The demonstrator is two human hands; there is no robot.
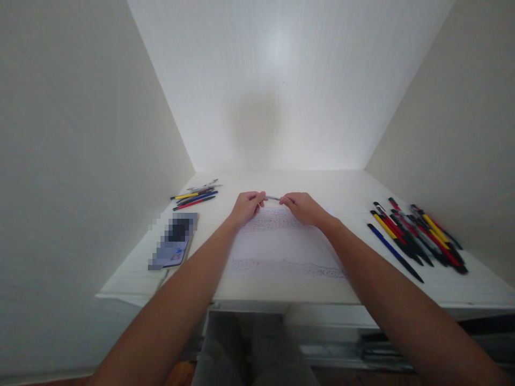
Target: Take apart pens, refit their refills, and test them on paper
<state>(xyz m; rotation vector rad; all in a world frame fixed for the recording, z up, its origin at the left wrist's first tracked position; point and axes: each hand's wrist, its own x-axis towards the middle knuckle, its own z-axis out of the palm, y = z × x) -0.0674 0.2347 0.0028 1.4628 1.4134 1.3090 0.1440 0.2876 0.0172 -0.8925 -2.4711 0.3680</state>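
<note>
Above the far edge of a sheet of paper [277, 246], my two hands face each other with a thin pen [273, 198] between them. My left hand [248, 207] pinches one end of the pen between thumb and fingers. At its other end, my right hand [301, 207] is closed around the tip. Only the short grey middle of the pen shows; both ends are hidden by fingers. The paper carries bands of small scribbled marks near its far and near edges, with a plain white area between them.
A phone [187, 252], partly blurred out, lies left of the paper. Behind it is a small pile of pens [197, 199]. Many more pens [402, 236] lie at the right. Walls enclose the white desk [217, 236] on three sides.
</note>
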